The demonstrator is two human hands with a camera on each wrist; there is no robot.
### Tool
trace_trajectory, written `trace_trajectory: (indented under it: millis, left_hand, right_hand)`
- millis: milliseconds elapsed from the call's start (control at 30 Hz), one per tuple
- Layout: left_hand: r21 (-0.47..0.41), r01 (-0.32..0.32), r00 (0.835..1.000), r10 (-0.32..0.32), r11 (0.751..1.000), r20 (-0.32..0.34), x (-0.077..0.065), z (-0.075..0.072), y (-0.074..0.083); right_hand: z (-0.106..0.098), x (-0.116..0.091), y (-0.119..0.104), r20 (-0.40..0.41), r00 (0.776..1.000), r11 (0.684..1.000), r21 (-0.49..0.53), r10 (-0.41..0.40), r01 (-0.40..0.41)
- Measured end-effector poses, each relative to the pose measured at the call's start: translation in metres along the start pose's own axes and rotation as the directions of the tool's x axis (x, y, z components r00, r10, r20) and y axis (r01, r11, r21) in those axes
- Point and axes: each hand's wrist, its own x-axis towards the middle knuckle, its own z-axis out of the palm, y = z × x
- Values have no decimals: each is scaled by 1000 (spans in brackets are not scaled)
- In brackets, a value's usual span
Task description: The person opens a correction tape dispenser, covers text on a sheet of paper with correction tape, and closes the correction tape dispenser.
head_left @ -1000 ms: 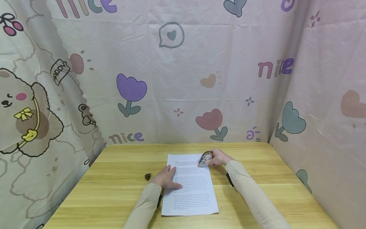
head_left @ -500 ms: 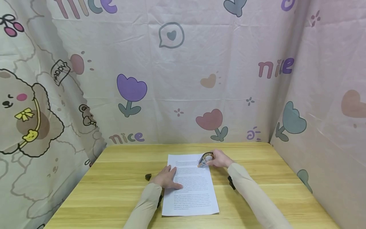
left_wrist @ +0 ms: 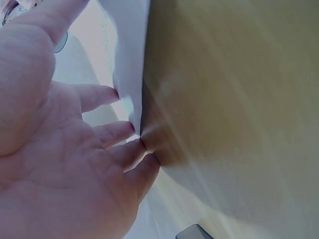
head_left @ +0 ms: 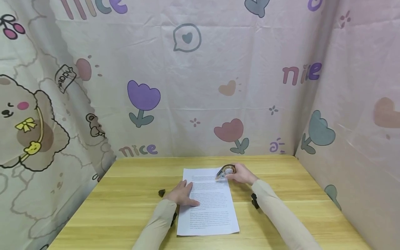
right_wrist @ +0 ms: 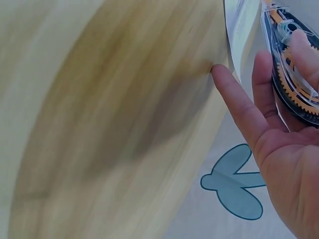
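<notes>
A sheet of printed paper lies on the wooden table. My left hand rests on its left edge with fingers spread; in the left wrist view the fingertips of that hand meet the paper's edge and the tabletop. My right hand holds a correction tape dispenser at the paper's upper right, its tip over the printed lines. The right wrist view shows orange gears inside the clear dispenser, gripped between thumb and fingers, while the little finger of the right hand stretches to the table.
A small dark cap-like piece lies on the table left of the left hand. Fabric curtains with cartoon prints stand behind the table and along both sides.
My right hand shifts slightly right, and the dispenser tips lower at its back end, its tip moving a little up the page. My left hand stays in place on the paper.
</notes>
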Motion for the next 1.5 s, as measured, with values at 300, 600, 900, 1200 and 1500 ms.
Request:
trace_trajectory:
  millis: [300, 600, 900, 1200, 1500]
  left_hand:
    - [-11, -63, 998, 63, 998, -21, -3, -5, -8]
    - [-16, -203, 972, 199, 979, -126, -16, -12, -20]
    - [19, -84, 954, 86, 996, -287, -24, -24, -44]
    - [2, 104, 936, -98, 995, -338, -40, -24, -55]
    - [-63, 103, 934, -118, 993, -338, -43, -25, -62]
  right_hand:
    - [5, -5, -4, -7, 1000, 996, 84, 4, -3]
    - [8, -9, -2, -11, 997, 968, 241, 76, -71]
    - [15, -11, -17, 20, 999, 983, 180, -29, 25]
    - [28, -13, -24, 32, 996, 987, 140, -87, 82]
    - [29, -15, -25, 50, 995, 986, 151, -83, 75]
